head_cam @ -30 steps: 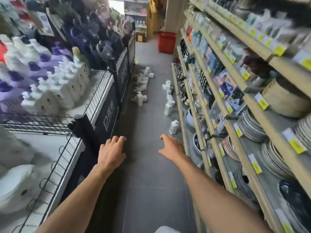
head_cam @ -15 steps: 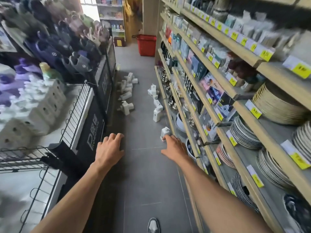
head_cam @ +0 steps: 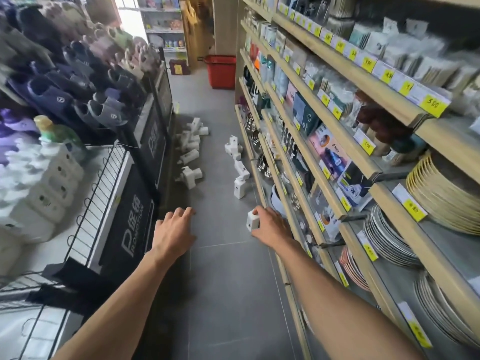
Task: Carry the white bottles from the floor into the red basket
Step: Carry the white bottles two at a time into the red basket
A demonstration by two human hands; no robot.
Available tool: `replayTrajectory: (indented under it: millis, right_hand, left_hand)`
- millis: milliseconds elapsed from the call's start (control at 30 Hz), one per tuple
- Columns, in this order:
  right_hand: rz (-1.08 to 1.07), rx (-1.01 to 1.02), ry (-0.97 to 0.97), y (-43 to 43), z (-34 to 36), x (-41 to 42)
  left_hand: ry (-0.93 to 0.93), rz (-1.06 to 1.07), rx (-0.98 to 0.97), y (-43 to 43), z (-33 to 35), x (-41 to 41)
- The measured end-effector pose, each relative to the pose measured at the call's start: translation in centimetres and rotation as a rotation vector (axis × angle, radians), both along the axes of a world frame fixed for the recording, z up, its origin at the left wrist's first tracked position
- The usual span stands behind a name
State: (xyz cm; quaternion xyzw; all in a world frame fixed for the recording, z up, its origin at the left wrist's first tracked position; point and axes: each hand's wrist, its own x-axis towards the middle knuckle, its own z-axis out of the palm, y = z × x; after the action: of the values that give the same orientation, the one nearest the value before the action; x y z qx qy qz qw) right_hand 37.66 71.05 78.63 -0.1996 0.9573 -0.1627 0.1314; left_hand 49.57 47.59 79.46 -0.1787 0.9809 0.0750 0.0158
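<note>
head view: nearest white bottle [head_cam: 252, 220] on the grey floor [head_cam: 228, 281] beside the base of the wooden shelving [head_cam: 324, 175], with the right hand [head_cam: 271, 227] closed around it, thumb and fingers touching its sides. left hand [head_cam: 174, 229] is held palm down over the floor, fingers loosely spread and holding nothing. more white bottles [head_cam: 191, 149] lie scattered farther up the aisle, and the red basket [head_cam: 220, 71] stands well beyond them at the far end.

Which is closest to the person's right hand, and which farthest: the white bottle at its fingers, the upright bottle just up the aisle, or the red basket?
1. White bottle, touching the right hand.
2. Upright bottle, up the aisle by the right-hand shelves.
3. Red basket, at the aisle's far end.
</note>
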Motion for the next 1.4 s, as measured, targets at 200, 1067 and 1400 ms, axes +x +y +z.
replayTrajectory:
  millis: [200,1067,1400]
  right_hand:
    - [-0.021,-0.034,0.032,-2.3,-0.5,-5.2]
    - [-0.137,-0.026,0.043,-12.6,-3.2,-28.1]
    - [-0.134,-0.015,0.001,-13.3,-4.4,-38.7]
  left_hand:
    - [-0.018,-0.011,0.020,-2.0,-0.6,-5.9]
    - [-0.068,-0.112,0.086,-12.4,-2.0,-33.0]
    - [-0.040,-0.098,0.121,-13.0,-1.6,-43.3]
